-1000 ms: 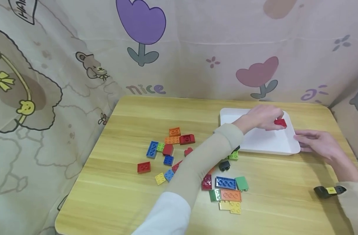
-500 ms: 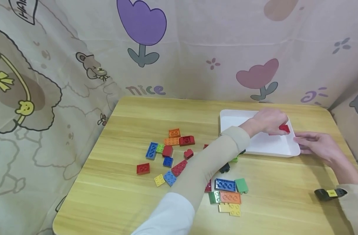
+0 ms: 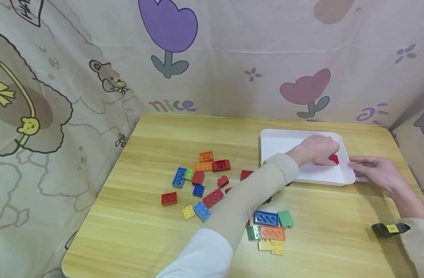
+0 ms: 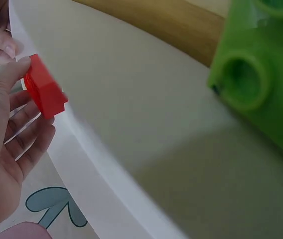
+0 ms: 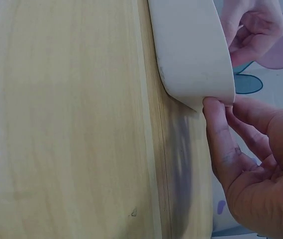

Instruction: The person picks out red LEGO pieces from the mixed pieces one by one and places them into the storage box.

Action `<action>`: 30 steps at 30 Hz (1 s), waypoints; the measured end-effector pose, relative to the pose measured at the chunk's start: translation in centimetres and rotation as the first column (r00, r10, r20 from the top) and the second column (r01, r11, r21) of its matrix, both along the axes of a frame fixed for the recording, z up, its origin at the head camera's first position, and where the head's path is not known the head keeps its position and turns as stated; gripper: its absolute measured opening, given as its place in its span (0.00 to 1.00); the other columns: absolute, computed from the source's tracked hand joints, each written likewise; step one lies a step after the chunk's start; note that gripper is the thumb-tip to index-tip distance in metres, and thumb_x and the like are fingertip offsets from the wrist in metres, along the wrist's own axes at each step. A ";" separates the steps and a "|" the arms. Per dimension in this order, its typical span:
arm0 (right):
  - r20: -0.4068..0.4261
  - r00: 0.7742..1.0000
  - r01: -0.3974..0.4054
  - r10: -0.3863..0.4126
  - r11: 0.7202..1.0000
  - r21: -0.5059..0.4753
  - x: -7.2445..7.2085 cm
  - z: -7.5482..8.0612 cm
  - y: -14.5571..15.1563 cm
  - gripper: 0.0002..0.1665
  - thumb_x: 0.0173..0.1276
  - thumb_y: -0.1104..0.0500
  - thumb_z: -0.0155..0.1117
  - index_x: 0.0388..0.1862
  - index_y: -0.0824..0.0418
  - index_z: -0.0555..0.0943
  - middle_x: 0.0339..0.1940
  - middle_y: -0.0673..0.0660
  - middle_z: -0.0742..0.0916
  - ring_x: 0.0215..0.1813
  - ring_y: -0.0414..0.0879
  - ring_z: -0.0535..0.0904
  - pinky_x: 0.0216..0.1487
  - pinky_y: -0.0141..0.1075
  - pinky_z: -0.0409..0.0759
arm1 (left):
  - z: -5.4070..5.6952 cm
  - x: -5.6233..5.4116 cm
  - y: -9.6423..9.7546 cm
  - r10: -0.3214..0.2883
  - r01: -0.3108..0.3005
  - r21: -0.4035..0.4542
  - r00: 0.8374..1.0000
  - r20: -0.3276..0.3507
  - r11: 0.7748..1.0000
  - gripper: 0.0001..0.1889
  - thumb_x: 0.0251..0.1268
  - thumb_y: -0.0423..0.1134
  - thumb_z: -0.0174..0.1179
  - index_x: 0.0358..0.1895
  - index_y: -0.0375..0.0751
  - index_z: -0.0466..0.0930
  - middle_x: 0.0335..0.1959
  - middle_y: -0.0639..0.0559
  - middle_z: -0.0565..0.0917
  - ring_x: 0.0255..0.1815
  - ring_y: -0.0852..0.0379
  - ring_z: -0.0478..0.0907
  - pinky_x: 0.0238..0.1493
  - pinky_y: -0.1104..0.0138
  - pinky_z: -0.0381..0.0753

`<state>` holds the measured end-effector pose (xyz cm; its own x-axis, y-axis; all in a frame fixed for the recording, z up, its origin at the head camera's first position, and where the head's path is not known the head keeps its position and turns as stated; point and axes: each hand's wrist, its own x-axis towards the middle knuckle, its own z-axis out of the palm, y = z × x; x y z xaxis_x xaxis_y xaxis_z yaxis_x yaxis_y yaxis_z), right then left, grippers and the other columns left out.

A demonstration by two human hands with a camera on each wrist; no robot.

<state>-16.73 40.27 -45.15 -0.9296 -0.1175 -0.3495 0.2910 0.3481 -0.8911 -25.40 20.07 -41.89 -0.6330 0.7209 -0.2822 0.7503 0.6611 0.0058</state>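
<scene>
Over the right half of a white tray (image 3: 281, 144), my left hand (image 3: 318, 148) pinches a red toy brick (image 3: 333, 159). In the left wrist view the thumb lies along one face of that brick (image 4: 47, 89), with the other fingers spread behind it. My right hand (image 3: 379, 172) is at the tray's right end, its fingertips against the outer wall. The right wrist view has the right hand's fingers (image 5: 221, 134) touching the tray's end wall (image 5: 196, 59) from outside. Part of the tray is hidden behind the left hand and forearm.
Several loose bricks lie left of the tray, among them a dark red brick (image 3: 213, 197) and a blue one (image 3: 179, 177). Nearer are a blue brick (image 3: 266, 218) and an orange one (image 3: 272, 233). A green brick (image 4: 250, 79) looms close in the left wrist view.
My left hand has moved toward the near side of the tray with the red brick, and the forearm has shifted slightly right. The right hand stays at the tray's end.
</scene>
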 end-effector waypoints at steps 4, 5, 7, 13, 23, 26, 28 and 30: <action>0.002 1.000 -0.001 0.001 1.000 0.024 0.0 0.2 0.0 0.21 0.77 0.61 0.67 0.39 0.28 0.85 0.36 0.28 0.89 0.37 0.30 0.88 0.38 0.30 0.90 | -0.2 0.1 0.2 0.011 -0.011 -0.009 1.000 0.003 1.000 0.15 0.76 0.65 0.56 0.51 0.63 0.80 0.41 0.69 0.80 0.41 0.68 0.72 0.42 0.74 0.69; 0.002 1.000 -0.001 0.001 1.000 0.027 0.0 0.2 0.0 0.21 0.77 0.61 0.67 0.39 0.28 0.85 0.36 0.28 0.89 0.37 0.30 0.88 0.38 0.30 0.90 | -0.2 0.1 0.2 0.011 -0.011 -0.011 1.000 0.007 1.000 0.15 0.76 0.65 0.56 0.51 0.63 0.80 0.41 0.69 0.80 0.41 0.68 0.72 0.43 0.74 0.69; 0.003 1.000 -0.001 0.001 1.000 0.028 0.0 0.2 -0.1 0.21 0.77 0.61 0.67 0.39 0.28 0.85 0.36 0.28 0.89 0.37 0.30 0.88 0.38 0.30 0.90 | -0.3 0.1 0.3 0.008 -0.008 -0.019 1.000 0.016 1.000 0.15 0.76 0.65 0.56 0.52 0.63 0.80 0.41 0.69 0.80 0.41 0.68 0.72 0.43 0.74 0.69; -0.002 1.000 0.000 0.000 1.000 0.011 0.0 0.1 0.0 0.22 0.77 0.62 0.67 0.38 0.29 0.86 0.37 0.29 0.89 0.37 0.30 0.88 0.38 0.30 0.90 | -0.5 0.3 0.5 0.016 -0.014 -0.022 0.999 0.051 1.000 0.15 0.77 0.64 0.56 0.52 0.63 0.79 0.38 0.68 0.77 0.41 0.68 0.71 0.43 0.75 0.68; -0.011 1.000 -0.006 0.006 1.000 0.025 0.0 -0.3 0.3 0.20 0.76 0.60 0.68 0.39 0.28 0.86 0.37 0.28 0.89 0.38 0.30 0.88 0.39 0.31 0.90 | -0.8 0.6 0.4 0.033 -0.033 0.002 0.997 0.070 0.999 0.16 0.77 0.64 0.55 0.55 0.63 0.79 0.42 0.68 0.78 0.42 0.68 0.70 0.44 0.75 0.68; -0.019 1.000 -0.005 0.006 0.999 0.032 0.1 -0.3 0.3 0.20 0.76 0.60 0.68 0.40 0.28 0.86 0.38 0.27 0.89 0.38 0.29 0.88 0.39 0.31 0.90 | -0.7 0.5 0.2 0.026 -0.026 0.004 0.998 0.060 1.000 0.18 0.77 0.66 0.55 0.56 0.63 0.79 0.43 0.68 0.79 0.43 0.68 0.70 0.46 0.75 0.69; -0.024 1.000 -0.003 0.003 0.999 0.034 0.1 -0.3 0.3 0.19 0.76 0.60 0.69 0.40 0.28 0.86 0.38 0.28 0.89 0.38 0.29 0.88 0.39 0.31 0.90 | -0.6 0.5 -0.1 0.031 -0.031 0.005 0.998 0.051 1.000 0.19 0.75 0.68 0.54 0.55 0.63 0.79 0.43 0.68 0.79 0.43 0.68 0.71 0.48 0.75 0.71; -0.027 1.000 0.002 -0.001 1.000 0.028 0.1 -0.4 0.3 0.19 0.76 0.60 0.69 0.40 0.29 0.86 0.37 0.28 0.89 0.38 0.29 0.88 0.39 0.30 0.90 | -0.5 0.5 -0.4 0.035 -0.035 0.008 0.999 0.041 0.999 0.19 0.74 0.70 0.54 0.52 0.63 0.78 0.42 0.68 0.79 0.43 0.68 0.72 0.48 0.74 0.73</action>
<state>-16.64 40.53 -45.51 -0.9387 -0.1064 -0.3278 0.2679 0.3729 -0.8884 -24.94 19.70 -42.36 -0.6459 0.7012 -0.3019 0.7259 0.6866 0.0417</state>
